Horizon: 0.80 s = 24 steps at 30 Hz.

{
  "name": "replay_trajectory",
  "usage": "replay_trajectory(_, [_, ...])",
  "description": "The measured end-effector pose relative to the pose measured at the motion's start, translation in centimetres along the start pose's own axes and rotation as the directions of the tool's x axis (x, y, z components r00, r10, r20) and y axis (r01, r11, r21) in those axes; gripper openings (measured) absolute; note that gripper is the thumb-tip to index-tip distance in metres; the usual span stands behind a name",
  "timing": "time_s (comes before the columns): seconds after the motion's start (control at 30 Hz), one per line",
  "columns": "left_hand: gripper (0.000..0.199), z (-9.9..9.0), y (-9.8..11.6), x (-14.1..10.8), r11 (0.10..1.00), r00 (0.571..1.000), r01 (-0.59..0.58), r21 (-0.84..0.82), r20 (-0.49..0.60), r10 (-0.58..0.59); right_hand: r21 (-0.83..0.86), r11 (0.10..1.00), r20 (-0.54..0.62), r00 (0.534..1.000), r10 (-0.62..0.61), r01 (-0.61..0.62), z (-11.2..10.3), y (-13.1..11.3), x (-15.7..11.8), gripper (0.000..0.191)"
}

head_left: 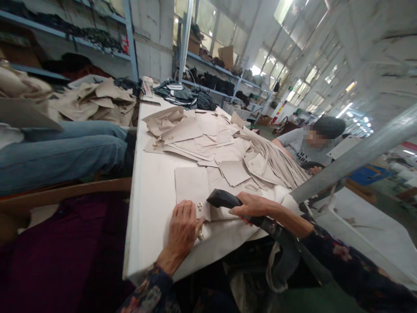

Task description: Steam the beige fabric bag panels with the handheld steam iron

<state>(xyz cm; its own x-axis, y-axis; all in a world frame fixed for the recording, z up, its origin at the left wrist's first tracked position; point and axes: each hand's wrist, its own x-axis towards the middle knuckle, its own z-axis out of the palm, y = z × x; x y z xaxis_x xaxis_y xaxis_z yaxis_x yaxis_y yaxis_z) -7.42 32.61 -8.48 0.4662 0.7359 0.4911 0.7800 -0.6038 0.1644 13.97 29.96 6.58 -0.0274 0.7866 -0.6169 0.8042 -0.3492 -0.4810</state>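
A flat beige fabric piece (191, 182) lies near the front edge of the table, with a small metal ring fitting (200, 206) on it. My left hand (183, 226) rests on the lower left part of this piece, fingers laid down and thumb out toward the fitting. Beside that thumb, at the piece's lower edge, is another small metal clasp (200, 235). In my right hand (256, 205) is a black handheld tool with a curved head (224, 199), its fingers wrapped round the handle. The tool's head hovers over or touches the fabric's right side; I cannot tell which.
Layered beige pieces (205, 130) and long beige strips (276, 156) cover the table's far part. A slanted metal post (355, 152) stands at right, near a co-worker (299, 141). Someone's jeans-clad legs (65, 145) and a box of purple cloth (65, 248) are at left.
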Motion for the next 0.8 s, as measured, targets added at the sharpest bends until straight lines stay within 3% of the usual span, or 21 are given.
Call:
replay_trajectory(0.1, [0.038,-0.5,1.5,0.6,0.999,0.998,0.019,-0.05,0.06,-0.016,0.033,0.999,-0.04,0.999,-0.002,0.004,0.0,1.4,-1.3,0.025])
replay_trajectory(0.27, [0.025,-0.6,3.6,1.7,0.991,0.981,0.129,0.045,0.141,-0.134,0.166,0.985,-0.091,0.996,-0.023,0.038,0.0,3.0,-3.2,0.026])
replay_trajectory(0.47, [0.022,-0.5,1.9,2.5,0.995,0.975,-0.032,0.098,0.22,0.01,0.203,0.978,-0.207,0.978,-0.006,0.049,-0.7,6.0,-7.2,0.03])
replay_trajectory(0.6, [0.024,-0.6,1.8,2.9,0.985,0.965,-0.12,0.125,0.249,0.085,0.309,0.951,-0.247,0.966,0.075,0.006,0.7,9.0,-9.9,0.029])
replay_trajectory(0.8, [0.033,-0.7,3.8,3.7,0.977,0.971,-0.031,0.21,0.238,-0.021,0.425,0.903,-0.238,0.956,0.174,-0.059,3.8,11.5,-11.1,0.026])
